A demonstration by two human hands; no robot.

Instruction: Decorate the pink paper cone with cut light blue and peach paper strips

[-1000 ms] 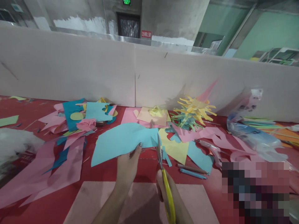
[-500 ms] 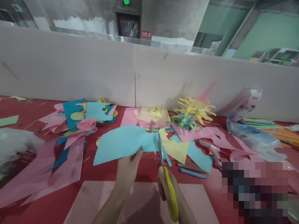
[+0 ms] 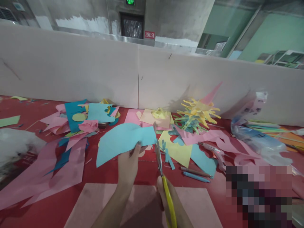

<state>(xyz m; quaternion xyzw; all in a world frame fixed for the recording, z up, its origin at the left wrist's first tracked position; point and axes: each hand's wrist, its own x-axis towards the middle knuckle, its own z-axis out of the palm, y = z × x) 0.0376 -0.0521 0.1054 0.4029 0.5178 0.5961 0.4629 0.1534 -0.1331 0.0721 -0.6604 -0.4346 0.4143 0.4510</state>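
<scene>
In the middle of the head view, my left hand point(image 3: 129, 160) is closed on a sheet of light blue paper point(image 3: 118, 139), thumb on top and fingers underneath. The sheet has a curved upper edge and narrows toward the right. My right hand point(image 3: 165, 193) grips a pair of scissors point(image 3: 169, 199) with yellow handles. Their blades point up and away, right at the paper's right end. Small light blue cut strips point(image 3: 168, 157) lie on the table just right of the blades. Beneath them is a yellow sheet point(image 3: 177, 148) with scalloped cutouts.
A pink board point(image 3: 99, 202) lies in front of me on the red table point(image 3: 99, 175). Paper scraps point(image 3: 71, 152) are heaped at left, beside a plastic bag point(image 3: 19, 148). To the right are two pens point(image 3: 196, 176), a glue gun point(image 3: 215, 152) and a fringed yellow paper piece point(image 3: 201, 109). A white partition point(image 3: 95, 69) stands behind.
The scissors and my right hand have shifted slightly left. My left hand has moved a little left and up with the paper. The strip at the paper's right end is now apart from it.
</scene>
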